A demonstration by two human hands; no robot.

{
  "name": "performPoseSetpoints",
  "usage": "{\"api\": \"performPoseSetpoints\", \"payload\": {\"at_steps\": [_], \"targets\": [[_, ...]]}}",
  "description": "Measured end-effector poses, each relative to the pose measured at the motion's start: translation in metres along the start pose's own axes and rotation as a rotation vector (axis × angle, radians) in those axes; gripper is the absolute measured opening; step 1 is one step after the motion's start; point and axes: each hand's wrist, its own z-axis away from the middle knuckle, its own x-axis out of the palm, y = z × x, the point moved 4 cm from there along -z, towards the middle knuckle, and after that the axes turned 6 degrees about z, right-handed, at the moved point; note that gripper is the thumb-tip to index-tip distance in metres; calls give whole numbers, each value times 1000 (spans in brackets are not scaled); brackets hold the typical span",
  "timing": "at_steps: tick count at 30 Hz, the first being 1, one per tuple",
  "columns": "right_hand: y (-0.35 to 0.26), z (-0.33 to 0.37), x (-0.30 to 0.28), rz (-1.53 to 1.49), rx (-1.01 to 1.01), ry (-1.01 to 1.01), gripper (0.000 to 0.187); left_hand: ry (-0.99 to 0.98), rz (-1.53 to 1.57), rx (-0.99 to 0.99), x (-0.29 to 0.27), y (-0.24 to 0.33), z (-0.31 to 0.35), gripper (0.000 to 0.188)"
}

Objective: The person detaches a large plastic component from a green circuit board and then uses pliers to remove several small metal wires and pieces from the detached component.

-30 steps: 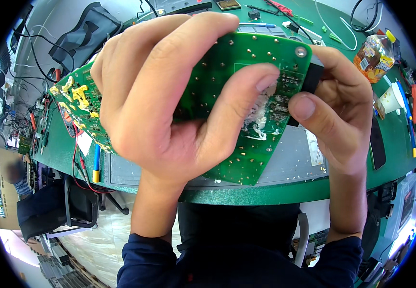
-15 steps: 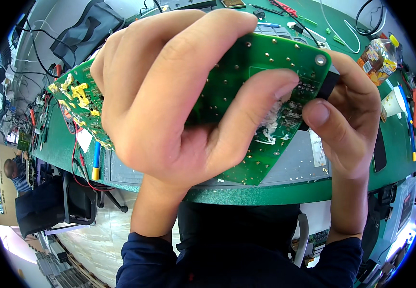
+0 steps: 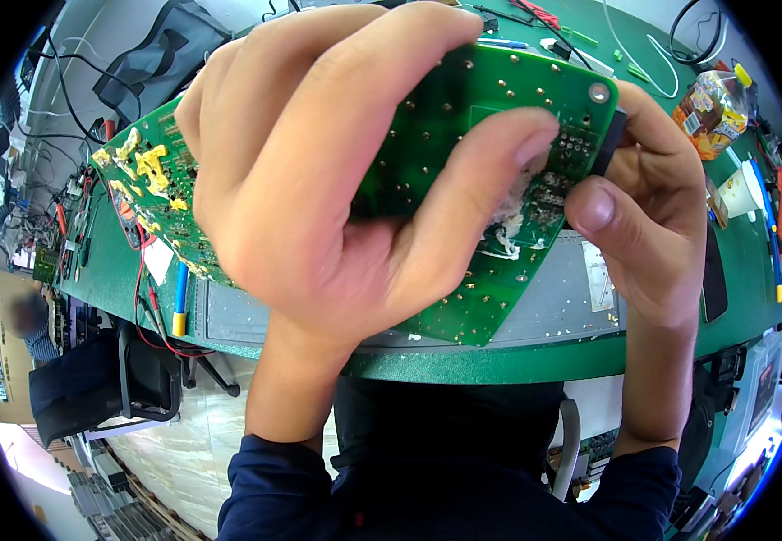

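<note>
A green circuit board [image 3: 490, 307] is held up close over the bench, tilted, with its soldered side toward me. Yellow blobs of glue cling to its left end, and a whitish crust covers solder joints near its right end. My left hand [image 3: 310, 189] grips the board across its middle, fingers bent over the far edge and the thumb lying on the soldered face beside the crust. At the right edge my right hand [image 3: 653, 216] is closed around a black part [image 3: 609, 144] on the board's hidden side, its thumb by the edge. The right fingertips are partly hidden.
Beneath the board lies a grey mat [image 3: 553, 298] with crumbs on the green bench [image 3: 463, 365]. A drink bottle [image 3: 714, 108], a paper cup [image 3: 741, 191] and a dark phone [image 3: 714, 288] are at the right. Red and black test leads [image 3: 145, 298] hang over the left front edge.
The board and both hands have shifted slightly up and left. The black part at the right edge shows less now. Both grips stay on.
</note>
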Motion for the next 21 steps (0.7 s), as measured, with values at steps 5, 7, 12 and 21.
{"api": "performPoseSetpoints", "payload": {"at_steps": [5,7,12,21], "targets": [[1,-2,0,1,43,3,57,-20,-21,4,-1,-1,-1,29],[3,-1,0,-25,48,18,60,-13,-15,6,-1,0,-1,29],[4,0,0,-29,63,42,62,-1,32,8,-1,-2,0,30],[0,1,-1,-2,90,80,60,-13,-12,34,-4,0,-3,31]]}}
